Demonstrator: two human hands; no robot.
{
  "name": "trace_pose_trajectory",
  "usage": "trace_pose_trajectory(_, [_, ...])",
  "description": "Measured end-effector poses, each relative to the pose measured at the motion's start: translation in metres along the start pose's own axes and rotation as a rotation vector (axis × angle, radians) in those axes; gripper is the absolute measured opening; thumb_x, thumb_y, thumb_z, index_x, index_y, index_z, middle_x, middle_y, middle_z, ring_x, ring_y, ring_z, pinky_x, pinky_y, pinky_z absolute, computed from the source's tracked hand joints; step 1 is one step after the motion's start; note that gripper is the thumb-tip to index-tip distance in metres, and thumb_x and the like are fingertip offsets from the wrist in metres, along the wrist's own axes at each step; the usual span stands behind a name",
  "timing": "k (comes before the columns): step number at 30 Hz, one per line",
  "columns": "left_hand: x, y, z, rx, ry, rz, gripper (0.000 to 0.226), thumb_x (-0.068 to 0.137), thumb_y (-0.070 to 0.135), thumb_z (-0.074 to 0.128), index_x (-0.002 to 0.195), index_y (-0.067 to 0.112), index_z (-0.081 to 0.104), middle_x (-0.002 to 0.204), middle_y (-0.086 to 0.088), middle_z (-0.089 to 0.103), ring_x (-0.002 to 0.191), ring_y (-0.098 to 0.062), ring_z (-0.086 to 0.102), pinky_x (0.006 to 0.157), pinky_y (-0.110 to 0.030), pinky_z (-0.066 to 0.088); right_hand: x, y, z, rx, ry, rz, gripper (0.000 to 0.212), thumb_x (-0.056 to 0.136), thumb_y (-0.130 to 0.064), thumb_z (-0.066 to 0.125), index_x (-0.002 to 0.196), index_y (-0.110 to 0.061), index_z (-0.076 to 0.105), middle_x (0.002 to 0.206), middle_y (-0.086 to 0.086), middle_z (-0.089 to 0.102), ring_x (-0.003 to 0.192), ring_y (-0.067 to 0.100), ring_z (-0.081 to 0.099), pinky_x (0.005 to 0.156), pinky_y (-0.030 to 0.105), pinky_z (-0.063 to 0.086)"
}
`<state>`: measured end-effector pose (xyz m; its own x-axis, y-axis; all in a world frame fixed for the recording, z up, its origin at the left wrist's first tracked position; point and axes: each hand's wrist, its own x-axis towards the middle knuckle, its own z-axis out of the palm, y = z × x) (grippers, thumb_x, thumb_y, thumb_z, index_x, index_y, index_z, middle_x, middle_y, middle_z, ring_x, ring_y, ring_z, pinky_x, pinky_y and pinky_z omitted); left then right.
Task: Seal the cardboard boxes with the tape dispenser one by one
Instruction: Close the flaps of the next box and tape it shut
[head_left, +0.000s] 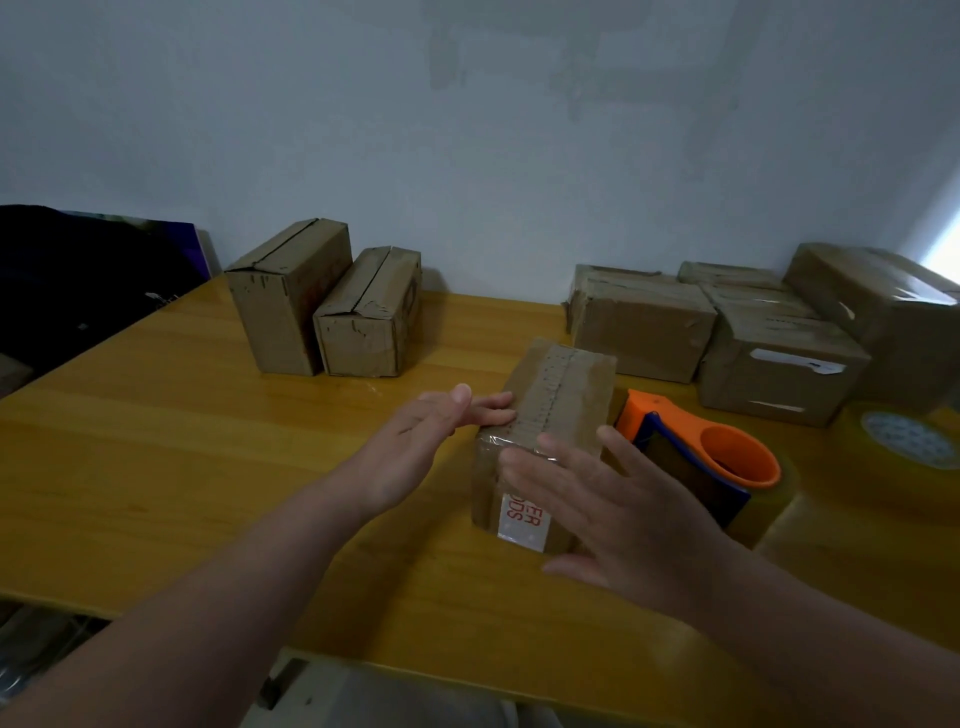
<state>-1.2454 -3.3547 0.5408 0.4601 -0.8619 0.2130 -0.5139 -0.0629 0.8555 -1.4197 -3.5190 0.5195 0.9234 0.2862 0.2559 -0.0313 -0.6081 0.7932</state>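
1. We judge the taped box (558, 395) on the tabletop (182, 441) is being smoothed down; tape runs along its top seam.
2. The left hand (415, 452) lays straight fingers (491, 410) against the box's left upper edge. The right hand (623, 509), spread and holding nothing, covers its near end.
3. The tape dispenser (691, 447) lies just right of the box, untouched.
4. Next, we think, comes fetching one of the two open-seamed boxes (291, 296) beyond it, leftward.
5. We cannot tell whether the right palm touches; the label (522, 519) is half hidden.

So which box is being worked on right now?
The box nearest the camera, with the red-lettered label: the left hand touches its side, the right hand is at its near end. The other boxes stand untouched further back.
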Motion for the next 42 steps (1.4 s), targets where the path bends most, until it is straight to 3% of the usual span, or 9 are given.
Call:
trace_pose_trajectory(9, [0.003, 0.003, 0.003, 0.007, 0.024, 0.041, 0.062, 0.086, 0.061, 0.025, 0.109, 0.026, 0.071, 0.125, 0.027, 0.058, 0.116, 0.010, 0.048, 0.107, -0.035, 0.032, -0.012, 0.001, 0.010, 0.009, -0.037, -0.002, 0.085, 0.086, -0.069, 0.024, 0.151, -0.014, 0.014, 0.158, -0.002, 0.005, 0.147, 0.028, -0.008, 0.117, 0.047, -0.014])
trace_pose_trajectory(15, [0.003, 0.002, 0.006, 0.005, 0.046, 0.052, 0.061, 0.085, 0.062, 0.029, 0.109, 0.025, 0.071, 0.125, 0.024, 0.059, 0.115, 0.009, 0.049, 0.104, -0.033, 0.034, -0.013, 0.004, 0.002, 0.145, -0.002, -0.009, 0.082, 0.087, -0.066, 0.030, 0.149, -0.014, 0.019, 0.156, 0.000, 0.013, 0.144, 0.023, 0.015, 0.118, 0.047, -0.007])
trace_pose_trajectory(21, [0.002, 0.003, 0.011, 0.011, 0.082, 0.101, 0.053, 0.086, 0.057, 0.035, 0.107, 0.025, 0.071, 0.120, 0.020, 0.063, 0.112, 0.010, 0.052, 0.102, -0.028, 0.035, -0.018, 0.001, 0.004, 0.242, 0.034, -0.021, 0.075, 0.088, -0.060, 0.029, 0.149, -0.017, 0.020, 0.157, 0.000, 0.012, 0.147, 0.023, -0.006, 0.118, 0.047, -0.005])
trace_pose_trajectory(26, [-0.001, 0.010, 0.014, -0.003, 0.088, 0.102, 0.035, 0.097, 0.039, 0.042, 0.108, 0.020, 0.070, 0.120, 0.014, 0.062, 0.111, 0.013, 0.052, 0.089, -0.003, 0.035, -0.025, 0.000, 0.002, 0.337, 0.103, -0.028, 0.067, 0.088, -0.053, 0.040, 0.146, -0.019, 0.032, 0.152, 0.003, 0.028, 0.147, 0.023, 0.011, 0.119, 0.045, 0.003])
trace_pose_trajectory(29, [-0.003, 0.014, 0.019, -0.014, 0.121, 0.091, 0.027, 0.091, 0.039, 0.047, 0.102, 0.030, 0.070, 0.118, 0.014, 0.063, 0.109, 0.013, 0.053, 0.086, -0.006, 0.040, -0.037, -0.001, 0.001, 0.379, 0.161, -0.074, 0.060, 0.089, -0.044, 0.051, 0.141, -0.015, 0.038, 0.142, 0.006, 0.047, 0.138, 0.022, 0.034, 0.117, 0.043, 0.020])
trace_pose_trajectory(31, [-0.002, 0.018, 0.025, 0.065, 0.174, 0.062, 0.018, 0.091, 0.044, 0.053, 0.094, 0.038, 0.070, 0.116, 0.018, 0.063, 0.106, 0.013, 0.053, 0.087, -0.017, 0.043, -0.044, -0.002, -0.001, 0.380, 0.222, -0.059, 0.051, 0.092, -0.036, 0.053, 0.137, -0.014, 0.045, 0.139, 0.007, 0.051, 0.133, 0.023, 0.043, 0.115, 0.041, 0.026])
trace_pose_trajectory(33, [-0.001, 0.025, 0.032, 0.218, 0.237, 0.009, 0.020, 0.088, 0.045, 0.056, 0.094, 0.032, 0.070, 0.118, 0.016, 0.063, 0.101, 0.012, 0.050, 0.082, -0.013, 0.039, -0.048, -0.001, -0.004, 0.374, 0.257, 0.000, 0.044, 0.094, -0.030, 0.051, 0.134, -0.014, 0.049, 0.139, 0.009, 0.049, 0.132, 0.024, 0.045, 0.113, 0.042, 0.029])
trace_pose_trajectory(37, [0.002, 0.040, 0.049, 0.539, 0.290, -0.039, 0.055, 0.077, 0.070, 0.044, 0.101, 0.025, 0.064, 0.113, 0.008, 0.063, 0.105, -0.010, 0.053, 0.080, -0.029, 0.050, -0.051, 0.000, -0.006, 0.365, 0.228, 0.048, 0.040, 0.093, -0.027, 0.049, 0.129, -0.012, 0.056, 0.130, 0.010, 0.060, 0.127, 0.025, 0.051, 0.110, 0.044, 0.032])
trace_pose_trajectory(42, [0.004, 0.063, 0.064, 0.866, 0.251, -0.147, 0.071, 0.075, 0.081, 0.036, 0.113, 0.022, 0.047, 0.106, 0.005, 0.048, 0.100, -0.012, 0.044, 0.075, -0.029, 0.048, -0.059, 0.005, -0.011, 0.449, 0.215, 0.153, 0.029, 0.090, -0.022, 0.052, 0.108, -0.010, 0.071, 0.097, 0.007, 0.073, 0.094, 0.021, 0.068, 0.100, 0.041, 0.046])
